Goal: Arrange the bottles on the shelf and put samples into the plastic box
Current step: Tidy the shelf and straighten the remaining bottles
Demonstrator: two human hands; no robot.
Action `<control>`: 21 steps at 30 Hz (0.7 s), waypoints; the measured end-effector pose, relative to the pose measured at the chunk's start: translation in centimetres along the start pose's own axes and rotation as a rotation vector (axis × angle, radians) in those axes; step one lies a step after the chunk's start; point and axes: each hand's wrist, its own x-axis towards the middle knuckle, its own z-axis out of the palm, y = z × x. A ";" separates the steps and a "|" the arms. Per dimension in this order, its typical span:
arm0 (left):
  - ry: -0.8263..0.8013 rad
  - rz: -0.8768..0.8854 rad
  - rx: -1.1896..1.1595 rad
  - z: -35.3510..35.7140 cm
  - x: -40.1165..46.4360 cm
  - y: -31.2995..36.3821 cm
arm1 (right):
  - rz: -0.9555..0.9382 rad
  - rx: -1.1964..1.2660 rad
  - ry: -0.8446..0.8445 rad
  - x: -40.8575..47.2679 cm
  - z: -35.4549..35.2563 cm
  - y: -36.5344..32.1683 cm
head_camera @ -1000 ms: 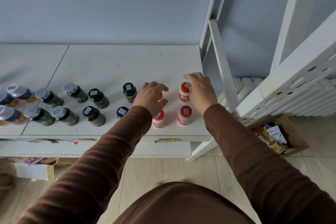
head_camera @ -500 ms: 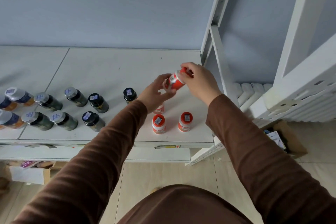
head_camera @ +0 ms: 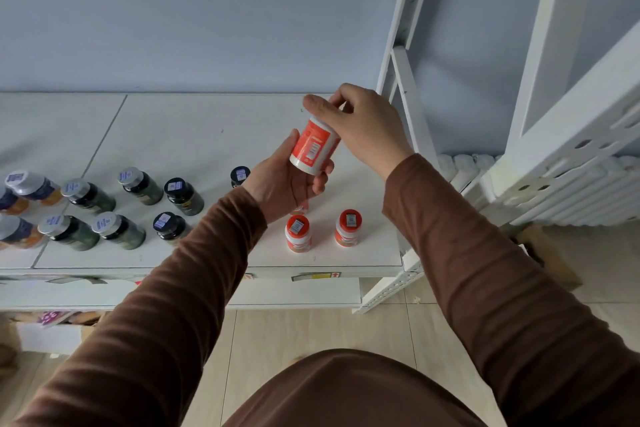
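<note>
Orange bottle [head_camera: 313,146] feels light, stiff plastic, prob slick label. My left hand [head_camera: 284,184] cups its base, right hand [head_camera: 363,125] pinches the cap end.

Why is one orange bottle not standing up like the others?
It is off the shelf: the orange bottle is tilted in the air, with the left hand around its base and the right hand gripping its cap. Two orange bottles stand upright below. Nothing looks spilled or broken.
</note>
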 end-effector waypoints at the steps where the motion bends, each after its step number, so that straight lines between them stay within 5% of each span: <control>1: 0.032 0.042 0.036 0.0 0.0 -0.1 | 0.008 0.015 -0.006 -0.1 -0.1 0.3; 7: 0.365 0.218 0.928 1.4 1.2 -0.7 | -0.009 -0.073 -0.184 -0.8 -0.2 2.3; 10: 0.505 0.277 1.114 2.0 2.2 -1.5 | -0.001 -0.111 -0.207 -1.2 0.3 3.0; 15: 0.521 0.216 1.468 0.3 2.8 -1.5 | 0.001 -0.236 -0.143 -0.6 2.9 5.6; 21: 0.604 0.188 1.644 -1.0 1.5 0.3 | 0.043 -0.358 -0.179 -0.6 6.9 9.0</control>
